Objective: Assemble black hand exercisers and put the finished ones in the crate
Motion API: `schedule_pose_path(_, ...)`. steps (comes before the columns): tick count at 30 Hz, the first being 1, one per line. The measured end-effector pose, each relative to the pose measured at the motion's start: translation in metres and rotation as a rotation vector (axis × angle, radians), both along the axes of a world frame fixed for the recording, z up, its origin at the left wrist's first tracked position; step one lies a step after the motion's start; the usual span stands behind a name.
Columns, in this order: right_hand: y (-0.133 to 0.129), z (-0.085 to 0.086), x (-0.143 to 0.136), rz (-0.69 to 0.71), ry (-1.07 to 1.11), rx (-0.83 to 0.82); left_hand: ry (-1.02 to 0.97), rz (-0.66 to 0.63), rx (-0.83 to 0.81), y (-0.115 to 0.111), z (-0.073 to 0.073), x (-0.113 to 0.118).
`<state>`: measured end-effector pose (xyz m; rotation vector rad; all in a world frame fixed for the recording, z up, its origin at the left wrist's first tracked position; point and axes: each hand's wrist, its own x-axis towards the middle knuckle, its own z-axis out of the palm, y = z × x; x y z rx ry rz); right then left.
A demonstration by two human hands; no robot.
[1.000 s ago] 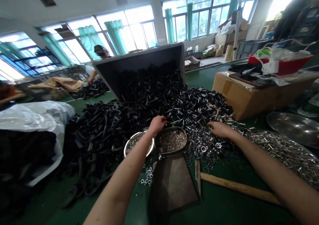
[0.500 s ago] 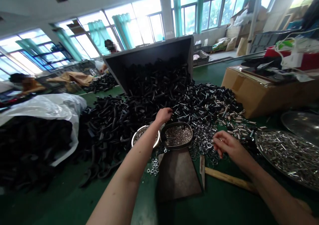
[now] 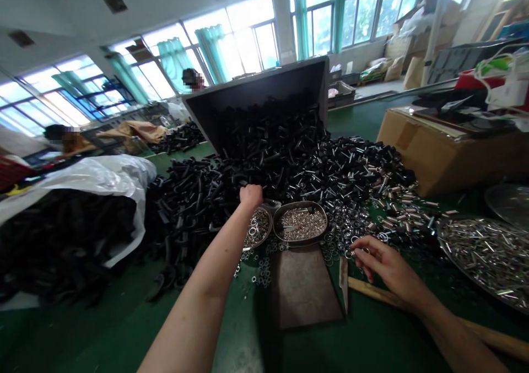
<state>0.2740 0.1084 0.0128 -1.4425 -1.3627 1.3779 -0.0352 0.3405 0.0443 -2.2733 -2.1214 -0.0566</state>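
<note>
My left hand (image 3: 251, 195) reaches to the near edge of a heap of curved black parts (image 3: 194, 191). Its fingers look closed and curl away from view, so what they grip is hidden. Below it stands a round metal bowl of washers and nuts (image 3: 257, 228). Right of that is an oval tin (image 3: 301, 223) of small metal pieces. My right hand (image 3: 374, 257) hovers over loose metal rings (image 3: 345, 227), its fingers loosely bent and apart, with nothing visible in them. Beneath it lies a hammer (image 3: 344, 285) with a wooden handle, beside a flat metal plate (image 3: 306, 287).
A tipped grey crate (image 3: 256, 89) spills black parts across the green table. A white sack (image 3: 142, 174) of black parts lies left. At right are a cardboard box (image 3: 430, 152), springs (image 3: 407, 219) and a round tray (image 3: 444, 241) of metal pins. Two people are in the background.
My left hand has moved left, from behind the oval tin to behind the round bowl. My right hand has come slightly nearer to me. The view has shifted a little.
</note>
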Motion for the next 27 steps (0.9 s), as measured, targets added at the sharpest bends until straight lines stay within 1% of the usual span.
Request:
schedule_pose_path(2, -0.001, 0.003, -0.002, 0.001, 0.001, 0.005, 0.001, -0.03, 0.025, -0.005, 0.005, 0.0)
schedule_pose_path(5, -0.004, 0.005, -0.004, -0.005, -0.03, 0.043, -0.021, -0.059, 0.1, -0.018, 0.02, -0.003)
schedule_pose_path(7, -0.006, 0.005, -0.005, -0.012, -0.044, 0.074, -0.073, -0.058, 0.183, -0.034, 0.033, -0.008)
schedule_pose_path(8, -0.007, 0.004, -0.006, -0.014, -0.047, 0.088, -0.147, -0.063, 0.22, -0.046, 0.038, -0.012)
schedule_pose_path(9, -0.008, 0.002, -0.008, -0.014, -0.046, 0.098, -0.268, -0.073, 0.237, -0.061, 0.043, -0.015)
schedule_pose_path(10, -0.009, 0.0, -0.01, -0.01, -0.044, 0.102, -0.438, -0.09, 0.222, -0.078, 0.046, -0.019)
schedule_pose_path(11, -0.011, -0.002, -0.013, -0.004, -0.038, 0.1, -0.65, -0.111, 0.18, -0.097, 0.047, -0.023)
schedule_pose_path(13, -0.014, -0.006, -0.019, 0.023, -0.015, 0.081, -1.106, -0.148, 0.021, -0.141, 0.045, -0.031)
schedule_pose_path(15, -0.017, -0.011, -0.027, 0.051, 0.011, 0.065, -1.47, -0.162, -0.117, -0.184, 0.036, -0.041)
schedule_pose_path(16, -0.019, -0.013, -0.031, 0.063, 0.021, 0.061, -1.593, -0.144, -0.165, -0.204, 0.029, -0.047)
schedule_pose_path(17, -0.02, -0.016, -0.036, 0.076, 0.027, 0.06, -1.682, -0.094, -0.17, -0.222, 0.022, -0.053)
schedule_pose_path(18, -0.022, -0.017, -0.041, 0.089, 0.03, 0.06, -1.738, -0.023, -0.14, -0.237, 0.013, -0.06)
schedule_pose_path(20, -0.025, -0.02, -0.054, 0.122, 0.031, 0.057, -1.766, 0.128, -0.035, -0.26, -0.006, -0.074)
schedule_pose_path(22, -0.027, -0.022, -0.069, 0.17, 0.027, 0.054, -1.682, 0.219, 0.048, -0.272, -0.025, -0.087)
schedule_pose_path(24, -0.03, -0.022, -0.083, 0.217, 0.03, 0.057, -1.417, 0.251, 0.077, -0.273, -0.041, -0.099)
schedule_pose_path(26, -0.033, -0.022, -0.096, 0.249, 0.044, 0.062, -1.098, 0.27, 0.086, -0.265, -0.053, -0.106)
schedule_pose_path(27, -0.034, -0.022, -0.1, 0.262, 0.05, 0.061, -0.975, 0.272, 0.082, -0.258, -0.057, -0.107)
